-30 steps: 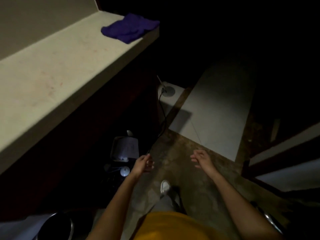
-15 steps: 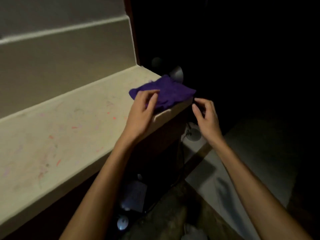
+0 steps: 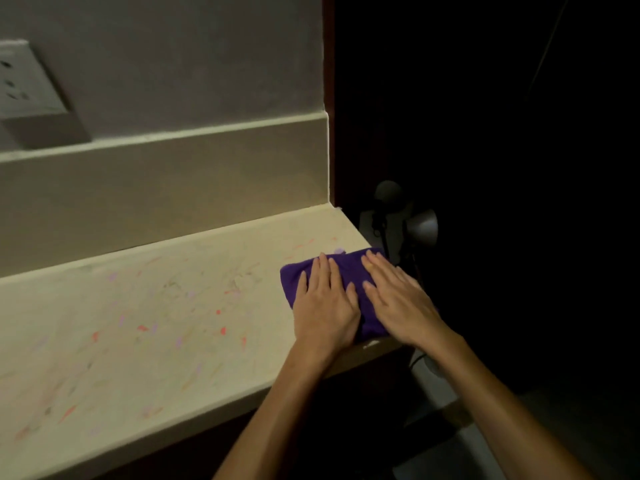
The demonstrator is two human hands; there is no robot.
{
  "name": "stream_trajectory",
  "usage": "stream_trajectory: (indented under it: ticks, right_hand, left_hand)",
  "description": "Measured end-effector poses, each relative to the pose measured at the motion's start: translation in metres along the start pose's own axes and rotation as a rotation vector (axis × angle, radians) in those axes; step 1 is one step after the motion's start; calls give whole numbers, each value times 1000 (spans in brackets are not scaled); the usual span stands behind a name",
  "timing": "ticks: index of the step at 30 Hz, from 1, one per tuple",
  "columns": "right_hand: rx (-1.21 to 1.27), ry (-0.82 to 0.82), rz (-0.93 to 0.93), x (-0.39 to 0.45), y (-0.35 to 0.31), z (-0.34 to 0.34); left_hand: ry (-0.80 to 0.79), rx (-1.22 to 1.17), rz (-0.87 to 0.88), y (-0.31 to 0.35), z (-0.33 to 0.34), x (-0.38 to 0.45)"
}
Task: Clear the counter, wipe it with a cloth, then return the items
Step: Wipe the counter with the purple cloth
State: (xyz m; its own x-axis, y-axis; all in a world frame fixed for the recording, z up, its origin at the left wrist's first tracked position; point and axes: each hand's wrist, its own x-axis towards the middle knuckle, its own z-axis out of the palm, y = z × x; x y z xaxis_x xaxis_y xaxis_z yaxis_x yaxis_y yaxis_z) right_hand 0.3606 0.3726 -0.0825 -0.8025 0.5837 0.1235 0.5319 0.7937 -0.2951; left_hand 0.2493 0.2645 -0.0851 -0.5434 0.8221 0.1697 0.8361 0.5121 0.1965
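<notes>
A purple cloth (image 3: 358, 268) lies folded at the right end of the pale counter (image 3: 156, 323), close to its front corner. My left hand (image 3: 325, 306) rests flat, palm down, on the cloth's left half. My right hand (image 3: 398, 299) lies flat on its right half, fingers straight and pointing towards the wall. Both hands press the cloth against the counter and hide most of it. The counter top shows faint red and purple streaks and carries nothing else.
A low backsplash (image 3: 173, 185) and grey wall run behind the counter, with a white socket plate (image 3: 24, 81) at upper left. Past the counter's right end a small desk lamp (image 3: 420, 225) stands lower down in the dark. Pale floor tiles (image 3: 485, 445) show at bottom right.
My hands rose from near the floor to the cloth, and both now lie flat on it. The view has swung up from the floor to the counter and wall.
</notes>
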Motion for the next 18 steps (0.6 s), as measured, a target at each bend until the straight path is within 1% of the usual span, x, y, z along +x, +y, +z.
stream_trajectory:
  ticks: [4, 8, 14, 18]
  right_hand:
    - [11, 0, 14, 22, 2, 2]
    - [47, 18, 30, 59, 4, 7]
    - [-28, -1, 68, 130, 5, 13]
    - [-33, -11, 80, 157, 1, 19]
  left_hand:
    - [-16, -12, 27, -10, -1, 23]
    - [-31, -3, 47, -24, 2, 66]
    - [-45, -39, 89, -50, 4, 137]
    - [-35, -13, 117, -71, 7, 163]
